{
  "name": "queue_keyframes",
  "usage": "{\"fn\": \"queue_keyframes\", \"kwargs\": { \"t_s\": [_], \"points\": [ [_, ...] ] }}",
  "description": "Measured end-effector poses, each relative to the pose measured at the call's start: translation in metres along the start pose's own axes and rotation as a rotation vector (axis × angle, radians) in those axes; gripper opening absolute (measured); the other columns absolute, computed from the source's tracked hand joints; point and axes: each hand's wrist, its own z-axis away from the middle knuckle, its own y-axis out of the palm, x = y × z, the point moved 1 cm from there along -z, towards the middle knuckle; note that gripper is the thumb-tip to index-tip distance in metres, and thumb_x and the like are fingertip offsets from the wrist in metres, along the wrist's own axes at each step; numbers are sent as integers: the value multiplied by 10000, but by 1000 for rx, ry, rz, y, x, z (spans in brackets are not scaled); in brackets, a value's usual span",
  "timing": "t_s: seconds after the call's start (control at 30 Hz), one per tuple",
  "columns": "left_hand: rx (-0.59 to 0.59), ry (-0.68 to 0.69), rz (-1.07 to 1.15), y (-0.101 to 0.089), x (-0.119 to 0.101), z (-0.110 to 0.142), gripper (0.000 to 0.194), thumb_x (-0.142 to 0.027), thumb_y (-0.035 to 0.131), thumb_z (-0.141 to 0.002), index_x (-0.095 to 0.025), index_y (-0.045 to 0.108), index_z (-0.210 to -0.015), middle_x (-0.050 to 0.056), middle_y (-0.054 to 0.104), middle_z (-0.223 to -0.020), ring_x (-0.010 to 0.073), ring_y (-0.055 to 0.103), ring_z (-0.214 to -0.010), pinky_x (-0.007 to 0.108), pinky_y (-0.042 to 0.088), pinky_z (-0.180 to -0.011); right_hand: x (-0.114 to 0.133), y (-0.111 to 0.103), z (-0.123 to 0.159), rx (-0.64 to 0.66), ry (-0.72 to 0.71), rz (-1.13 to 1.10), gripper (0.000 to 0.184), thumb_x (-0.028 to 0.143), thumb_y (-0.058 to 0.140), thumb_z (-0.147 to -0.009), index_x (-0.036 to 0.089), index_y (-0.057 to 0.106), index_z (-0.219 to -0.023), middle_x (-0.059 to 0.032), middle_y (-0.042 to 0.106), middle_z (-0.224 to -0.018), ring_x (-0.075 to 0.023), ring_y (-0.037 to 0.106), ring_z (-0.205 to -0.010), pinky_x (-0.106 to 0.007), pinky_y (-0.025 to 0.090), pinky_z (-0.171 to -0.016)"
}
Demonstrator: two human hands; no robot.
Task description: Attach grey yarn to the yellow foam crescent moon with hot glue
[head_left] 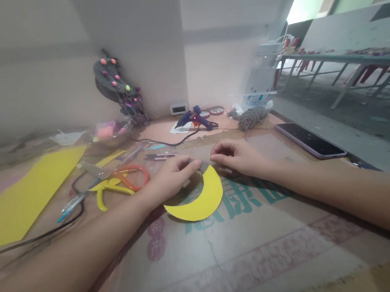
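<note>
A yellow crescent moon cutout (204, 199) hangs below my left hand (180, 171), whose thumb and fingers are closed on its upper end. Grey yarn (204, 166) covers that upper tip, beside my left thumb. Just right of the tip, my right hand (232, 157) is closed in a pinch; whatever lies between its fingertips is too small to make out. Under both hands lies a printed board (258, 245) with green and red characters. A loose thin strand (217, 263) lies across it.
Orange-handled scissors (134, 177), yellow-handled pliers (105, 194), thread snips (161, 156) and yellow sheet (33, 194) lie left. Behind stand a blue glue gun (193, 117), grey yarn ball (252, 118) and grey crescent decoration (107, 78). A phone (309, 140) lies near the right edge.
</note>
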Motion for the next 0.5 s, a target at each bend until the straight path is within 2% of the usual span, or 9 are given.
{"fn": "queue_keyframes", "kwargs": {
  "t_s": [0.17,0.33,0.5],
  "points": [
    [26,-15,7,-1,0,0,377,-503,474,-888,-171,554,-728,-13,568,-595,113,517,-513,215,358,-470,-1,2,1,15,20,-87,227,406,591,-830,179,599,-828,36,528,-561,-97,447,-459,-235,356,-453],
    [31,-23,34,0,-2,1,365,-498,487,-879,-174,565,-731,-26,532,-563,109,490,-493,214,340,-456,-2,3,1,-8,1,-66,229,411,602,-818,182,604,-823,35,536,-565,-104,462,-474,-239,369,-468],
    [52,-37,94,2,-5,1,376,-505,502,-863,-179,527,-679,-50,460,-494,103,441,-462,217,341,-460,-3,-5,-6,-59,-32,15,233,393,572,-837,183,675,-847,-24,635,-724,-134,540,-575,-259,407,-524]
  ]
}}
